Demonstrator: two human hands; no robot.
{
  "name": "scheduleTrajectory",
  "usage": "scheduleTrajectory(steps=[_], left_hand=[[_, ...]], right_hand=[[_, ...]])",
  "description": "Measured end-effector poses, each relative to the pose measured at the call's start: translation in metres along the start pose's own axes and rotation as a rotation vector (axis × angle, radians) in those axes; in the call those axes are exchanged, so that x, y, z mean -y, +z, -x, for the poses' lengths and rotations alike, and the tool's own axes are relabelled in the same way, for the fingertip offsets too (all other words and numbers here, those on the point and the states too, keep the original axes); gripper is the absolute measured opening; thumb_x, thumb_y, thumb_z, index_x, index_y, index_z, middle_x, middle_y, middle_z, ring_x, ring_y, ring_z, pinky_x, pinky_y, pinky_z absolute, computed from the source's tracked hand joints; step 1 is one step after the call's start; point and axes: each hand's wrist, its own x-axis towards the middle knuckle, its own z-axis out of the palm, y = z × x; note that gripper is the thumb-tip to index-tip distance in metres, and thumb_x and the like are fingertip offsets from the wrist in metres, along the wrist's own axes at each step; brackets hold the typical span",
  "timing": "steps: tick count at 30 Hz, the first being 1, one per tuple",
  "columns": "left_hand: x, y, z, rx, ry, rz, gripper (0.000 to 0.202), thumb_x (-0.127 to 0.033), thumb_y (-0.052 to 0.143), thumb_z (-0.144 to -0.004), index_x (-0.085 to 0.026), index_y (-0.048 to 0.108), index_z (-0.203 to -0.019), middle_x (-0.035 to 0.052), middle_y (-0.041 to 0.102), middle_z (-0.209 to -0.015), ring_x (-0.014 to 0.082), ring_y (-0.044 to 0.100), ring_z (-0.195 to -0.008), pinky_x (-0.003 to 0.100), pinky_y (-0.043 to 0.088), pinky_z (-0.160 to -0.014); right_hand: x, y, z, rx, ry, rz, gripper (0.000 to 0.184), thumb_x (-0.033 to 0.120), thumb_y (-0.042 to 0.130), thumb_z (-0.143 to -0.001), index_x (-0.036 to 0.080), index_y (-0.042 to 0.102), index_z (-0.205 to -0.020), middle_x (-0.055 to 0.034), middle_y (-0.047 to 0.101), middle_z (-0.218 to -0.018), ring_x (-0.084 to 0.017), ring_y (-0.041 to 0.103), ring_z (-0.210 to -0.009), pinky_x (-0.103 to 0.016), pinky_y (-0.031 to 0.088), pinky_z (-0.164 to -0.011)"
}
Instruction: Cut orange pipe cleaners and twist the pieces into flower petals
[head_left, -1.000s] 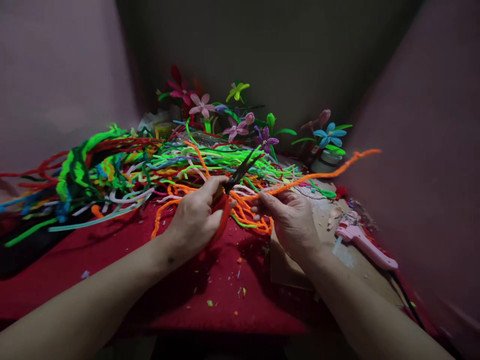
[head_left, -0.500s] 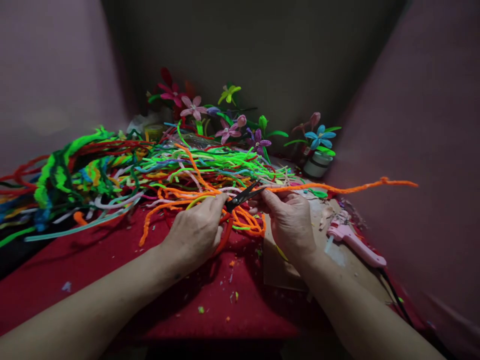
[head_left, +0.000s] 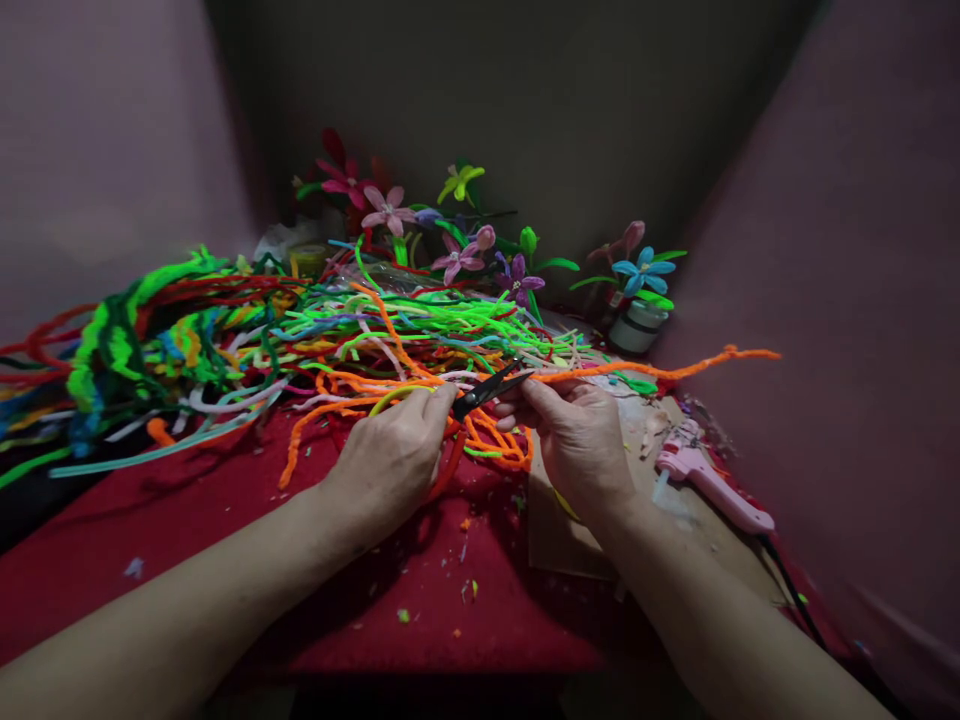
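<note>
Orange stem (head_left: pixel 660 372), just one, is pinched by the right hand (head_left: pixel 585 435), one pair of scissors (head_left: pixel 486 391) by the left hand (head_left: pixel 394 450); one glue gun (head_left: pixel 716 487) is seen right of the scissors.

The left fingers (head_left: pixel 442 408) hide much of the scissors' handles, so that of the scissors (head_left: pixel 486 392) little more than the blades shows, and whether their tips touch the orange stem (head_left: pixel 660 373) at the right fingers (head_left: pixel 546 402) cannot be told. Left of the left fingers, strands (head_left: pixel 22 365) run out past the picture's edge; nearer than both, the scraps (head_left: pixel 403 616) are too small to identify. Below the right fingers, the hand and arm partly cover the cardboard (head_left: pixel 566 540).
</note>
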Motion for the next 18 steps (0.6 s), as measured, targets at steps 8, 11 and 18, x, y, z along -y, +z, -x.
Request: scheduleTrajectory(steps=[8,11,18], left_hand=[[0.0015,0.0031,0.0019,0.035,0.010,-0.024,0.043,-0.012,0.043,-0.083,-0.008,0.044,-0.127,0.0155,0.062,-0.111,0.0271,0.063,-0.099,0.039,0.056,-0.078],[0.0013,0.0046,0.0029,0.040,0.007,0.001,0.046,-0.012,0.043,-0.083,-0.008,0.041,-0.129,0.0158,0.061,-0.113,0.0266,0.061,-0.104,0.039,0.054,-0.082],[0.0003,0.0071,0.0029,0.061,-0.013,0.049,0.047,-0.011,0.043,-0.083,-0.009,0.039,-0.130,0.0154,0.060,-0.116,0.0253,0.059,-0.108,0.039,0.053,-0.086]], right_hand=[[-0.0011,-0.0022,-0.0006,0.000,-0.005,0.023,0.012,0.020,0.066,-0.072,0.009,0.067,-0.067,-0.0051,0.068,-0.059,-0.013,0.064,-0.051,-0.022,0.053,-0.051],[-0.0014,-0.0025,-0.0009,0.001,0.002,0.008,0.012,0.020,0.066,-0.072,0.009,0.067,-0.067,-0.0051,0.068,-0.059,-0.013,0.064,-0.051,-0.022,0.053,-0.051],[-0.0025,-0.0024,-0.0013,-0.008,0.007,0.005,0.012,0.019,0.065,-0.072,0.009,0.068,-0.065,-0.0049,0.067,-0.058,-0.013,0.063,-0.051,-0.022,0.053,-0.051]])
